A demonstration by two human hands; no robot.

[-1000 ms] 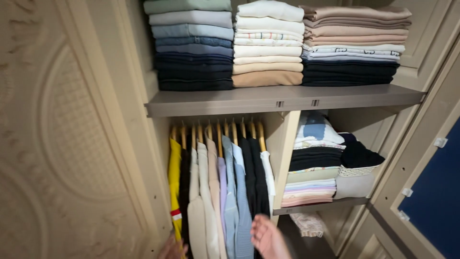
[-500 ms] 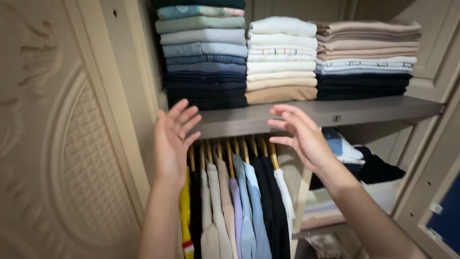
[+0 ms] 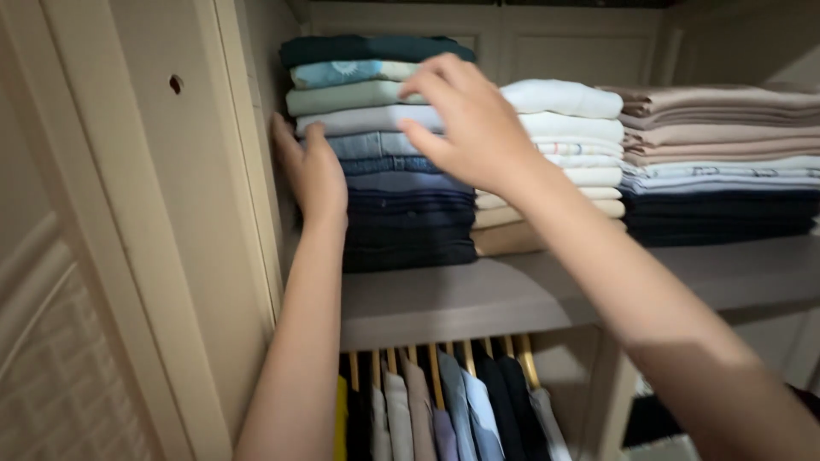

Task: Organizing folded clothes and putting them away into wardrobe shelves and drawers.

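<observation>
Inside an open beige wardrobe, a grey shelf (image 3: 530, 294) carries three stacks of folded clothes. The left hand (image 3: 312, 171), fingers straight, presses flat against the near left side of the tall blue and dark stack (image 3: 389, 183). The right hand (image 3: 470, 119), fingers loosely spread, rests on that stack's right front, holding nothing. A cream stack (image 3: 568, 137) and a tan and dark stack (image 3: 717, 162) sit to the right. Shirts on hangers (image 3: 453, 410) hang below.

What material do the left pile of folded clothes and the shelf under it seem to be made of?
Left pile: soft woven cloth, probably cotton, with some denim-like blue layers; matte, rounded fold edges.
Shelf: seemingly laminated board or painted wood; smooth, flat, grey-beige, with a dull sheen.
</observation>
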